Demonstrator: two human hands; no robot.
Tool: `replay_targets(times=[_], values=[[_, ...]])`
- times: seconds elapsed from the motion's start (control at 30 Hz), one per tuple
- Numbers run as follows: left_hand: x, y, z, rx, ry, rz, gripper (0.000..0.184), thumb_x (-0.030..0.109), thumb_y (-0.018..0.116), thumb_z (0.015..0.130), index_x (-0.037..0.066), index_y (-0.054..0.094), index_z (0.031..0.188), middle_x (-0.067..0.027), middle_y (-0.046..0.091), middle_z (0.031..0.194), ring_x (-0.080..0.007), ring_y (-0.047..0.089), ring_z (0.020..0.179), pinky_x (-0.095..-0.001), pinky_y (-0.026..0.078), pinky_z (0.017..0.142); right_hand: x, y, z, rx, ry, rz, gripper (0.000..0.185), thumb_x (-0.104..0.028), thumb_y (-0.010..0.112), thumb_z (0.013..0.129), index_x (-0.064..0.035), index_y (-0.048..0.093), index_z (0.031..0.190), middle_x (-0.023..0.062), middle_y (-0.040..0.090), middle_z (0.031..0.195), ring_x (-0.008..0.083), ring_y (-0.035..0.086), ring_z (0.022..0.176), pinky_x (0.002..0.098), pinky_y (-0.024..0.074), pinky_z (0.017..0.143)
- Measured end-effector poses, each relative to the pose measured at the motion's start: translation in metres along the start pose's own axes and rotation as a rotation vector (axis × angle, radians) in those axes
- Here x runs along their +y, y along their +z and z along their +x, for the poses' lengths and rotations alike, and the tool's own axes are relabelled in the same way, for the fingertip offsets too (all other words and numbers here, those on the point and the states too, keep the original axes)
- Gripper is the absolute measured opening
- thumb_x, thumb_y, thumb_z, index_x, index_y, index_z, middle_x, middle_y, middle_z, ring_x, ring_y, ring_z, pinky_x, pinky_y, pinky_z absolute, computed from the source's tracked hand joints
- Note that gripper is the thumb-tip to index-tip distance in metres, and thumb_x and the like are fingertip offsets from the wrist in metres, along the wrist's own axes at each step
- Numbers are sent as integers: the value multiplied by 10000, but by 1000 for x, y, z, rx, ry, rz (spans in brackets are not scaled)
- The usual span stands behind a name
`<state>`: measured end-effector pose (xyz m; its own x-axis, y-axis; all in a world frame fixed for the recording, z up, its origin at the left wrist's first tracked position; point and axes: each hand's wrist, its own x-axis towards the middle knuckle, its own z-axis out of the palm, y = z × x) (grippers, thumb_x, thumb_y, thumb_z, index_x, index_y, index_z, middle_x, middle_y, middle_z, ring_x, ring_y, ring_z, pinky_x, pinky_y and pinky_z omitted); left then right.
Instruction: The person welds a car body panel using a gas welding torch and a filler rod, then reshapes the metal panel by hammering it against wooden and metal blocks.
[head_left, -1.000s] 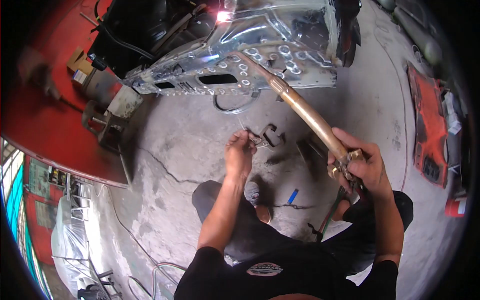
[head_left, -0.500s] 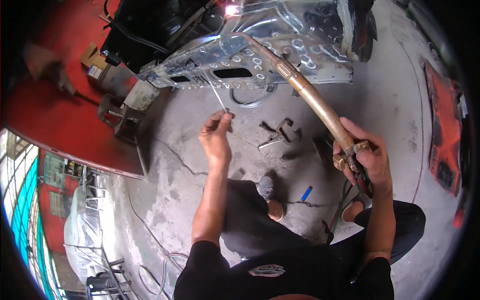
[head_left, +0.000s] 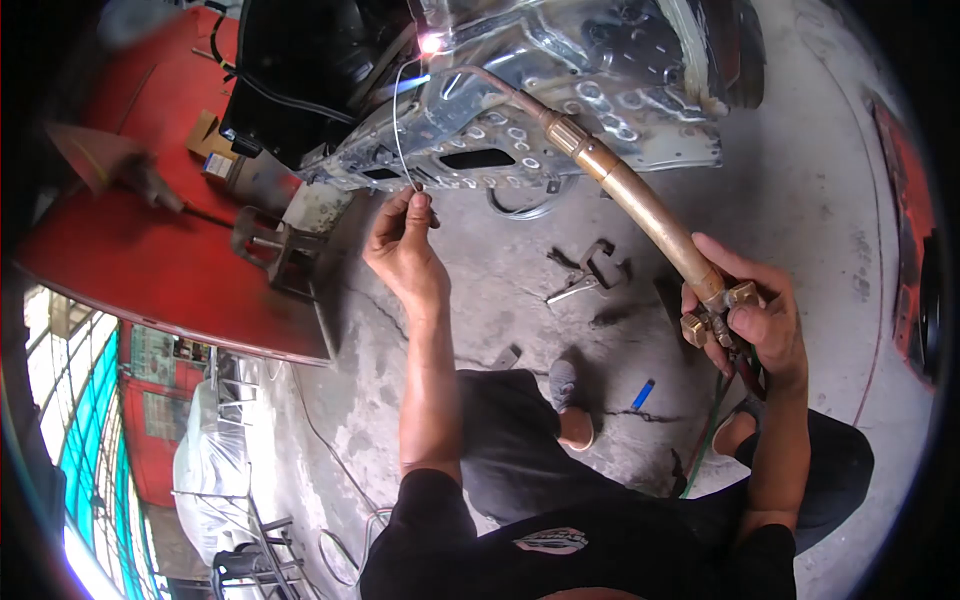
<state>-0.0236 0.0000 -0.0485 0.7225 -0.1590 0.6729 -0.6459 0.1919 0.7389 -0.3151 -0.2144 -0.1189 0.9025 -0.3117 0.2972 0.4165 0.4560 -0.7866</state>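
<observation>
My left hand [head_left: 408,250] pinches the lower end of a thin, bent metal rod [head_left: 397,122], which rises past the torch flame toward a bright glow [head_left: 431,43]. My right hand [head_left: 752,305] is wrapped round the valve end of a brass torch [head_left: 640,205]. The torch's curved tip points left, and a blue flame [head_left: 412,84] comes from it, in front of a bare metal car body panel [head_left: 610,120] with round weld marks and oval holes.
Locking pliers [head_left: 585,275] and a blue object [head_left: 643,394] lie on the concrete floor. A red panel [head_left: 130,260] with a clamp [head_left: 275,248] is at the left, another red part [head_left: 905,250] at the right. Hoses [head_left: 708,430] hang from the torch; coiled wire [head_left: 525,205] lies below the car panel.
My left hand has moved up and left, bringing the rod's upper end near the glow. The torch tip is turned more toward the glow. The whole view has shifted, with floor items now further right.
</observation>
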Motion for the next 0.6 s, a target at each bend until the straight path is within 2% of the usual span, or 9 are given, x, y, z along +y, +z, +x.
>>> replay_targets(times=[0.07, 0.17, 0.6], values=[[-11, 2, -5, 32, 47, 98, 153, 43, 726, 913, -78, 711, 1006, -70, 676, 806, -106, 567, 679, -241, 458, 626, 1, 0, 1, 8, 8, 20, 668, -123, 612, 812, 10, 485, 1454, 168, 652, 978, 151, 588, 520, 261, 463, 418], [-28, 8, -18, 84, -3, 86, 151, 43, 727, 912, -81, 714, 999, -67, 672, 788, -104, 555, 657, -241, 454, 619, 1, 0, 2, 12, 26, 23, 671, -107, 610, 805, 10, 486, 1454, 165, 651, 980, 149, 586, 523, 261, 464, 424], [-42, 20, -12, 86, 32, 109, 150, 38, 747, 893, -76, 711, 984, -77, 673, 776, -126, 608, 670, -260, 513, 617, 3, 2, 9, 29, 10, 11, 670, -110, 614, 802, 4, 493, 1451, 158, 649, 974, 153, 580, 514, 258, 453, 416]])
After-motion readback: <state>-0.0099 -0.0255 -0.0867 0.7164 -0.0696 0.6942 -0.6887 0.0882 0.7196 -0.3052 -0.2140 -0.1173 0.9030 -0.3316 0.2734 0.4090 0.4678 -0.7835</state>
